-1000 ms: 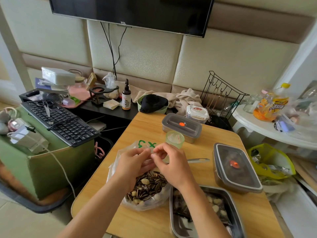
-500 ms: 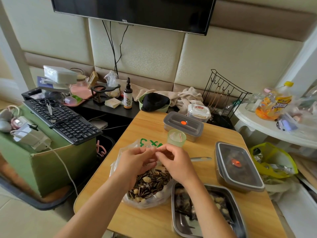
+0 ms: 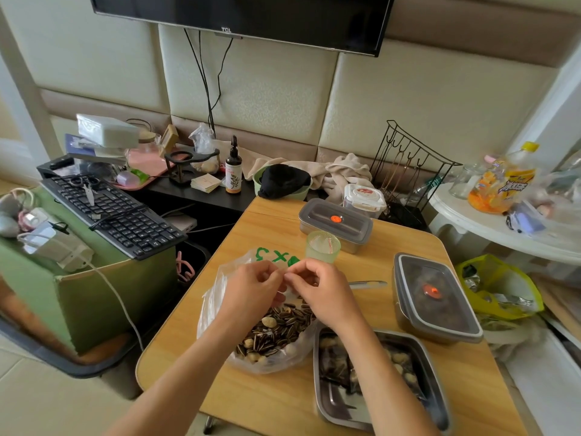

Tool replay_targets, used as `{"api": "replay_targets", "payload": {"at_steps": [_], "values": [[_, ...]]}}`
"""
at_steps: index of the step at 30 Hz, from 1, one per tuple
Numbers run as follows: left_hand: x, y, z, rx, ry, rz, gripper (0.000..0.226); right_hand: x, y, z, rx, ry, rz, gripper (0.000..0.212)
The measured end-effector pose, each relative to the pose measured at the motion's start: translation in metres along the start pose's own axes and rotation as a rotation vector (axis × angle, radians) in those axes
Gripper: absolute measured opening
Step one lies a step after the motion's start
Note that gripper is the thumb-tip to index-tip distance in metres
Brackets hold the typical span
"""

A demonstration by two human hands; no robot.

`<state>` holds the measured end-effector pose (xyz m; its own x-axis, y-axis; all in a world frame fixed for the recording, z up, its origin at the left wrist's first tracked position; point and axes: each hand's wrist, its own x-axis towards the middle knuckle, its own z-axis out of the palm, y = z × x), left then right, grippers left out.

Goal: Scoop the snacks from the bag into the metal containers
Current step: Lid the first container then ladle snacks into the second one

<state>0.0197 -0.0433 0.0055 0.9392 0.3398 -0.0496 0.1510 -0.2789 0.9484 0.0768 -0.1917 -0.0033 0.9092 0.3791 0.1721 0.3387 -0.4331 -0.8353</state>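
Left hand [image 3: 251, 287] and right hand [image 3: 320, 291] pinch the one plastic bag [image 3: 213, 313] by its top edge, fingers curled. Its sunflower seeds and peanuts [image 3: 276, 328] lie below the fingers. Of three metal containers, the open container [image 3: 341, 404] sits below-right, and two are lidded: the small lidded container [image 3: 334, 220] beyond the fingers, the large lidded container [image 3: 435, 297] to their right.

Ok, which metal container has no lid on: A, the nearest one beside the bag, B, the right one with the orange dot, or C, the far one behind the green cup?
A: the nearest container lies open with snacks showing inside; the far container and the right container both carry grey lids.
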Motion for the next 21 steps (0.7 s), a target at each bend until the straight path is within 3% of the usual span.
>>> {"api": "replay_targets", "payload": {"at_steps": [10,21], "values": [[-0.003,0.003,-0.001,0.154,0.004,0.133,0.02,-0.002,-0.004,-0.001,0.033,-0.034,0.066,0.015],[0.003,0.002,0.002,0.132,0.032,0.08,0.026,-0.008,-0.015,0.015,-0.141,0.162,-0.122,0.018]]}}
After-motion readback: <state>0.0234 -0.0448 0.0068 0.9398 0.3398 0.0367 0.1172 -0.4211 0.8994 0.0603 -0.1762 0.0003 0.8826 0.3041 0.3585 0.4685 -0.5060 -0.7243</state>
